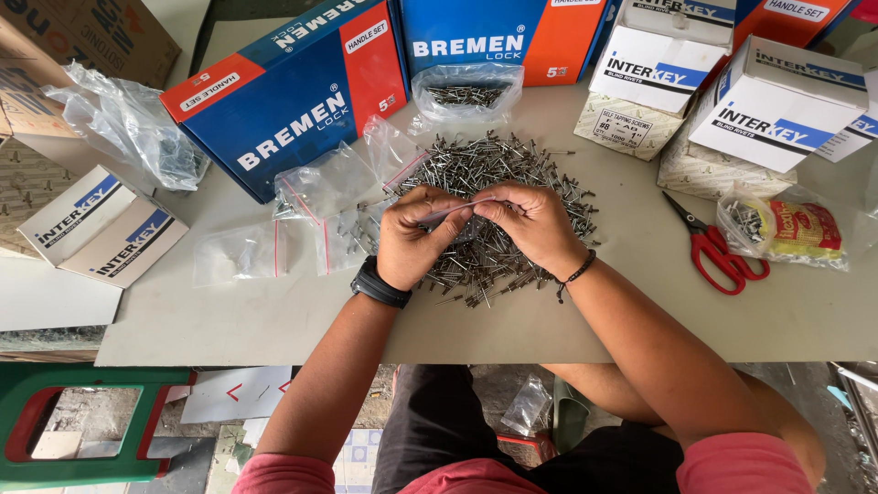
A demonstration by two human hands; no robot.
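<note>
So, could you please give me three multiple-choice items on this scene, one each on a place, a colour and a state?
1. Where are the scissors?
A. right of the rivet pile
B. on a blue box
C. on the floor

2. What colour are the scissor handles?
A. green
B. red
C. black

3. What are the left hand and right hand doing?
A. resting flat
B. cutting
C. pinching a small clear bag

Answers: 1 A, they lie on the table beyond the right wrist; 2 B, both loops are red; 3 C, both sets of fingertips grip the bag over the pile.
</note>
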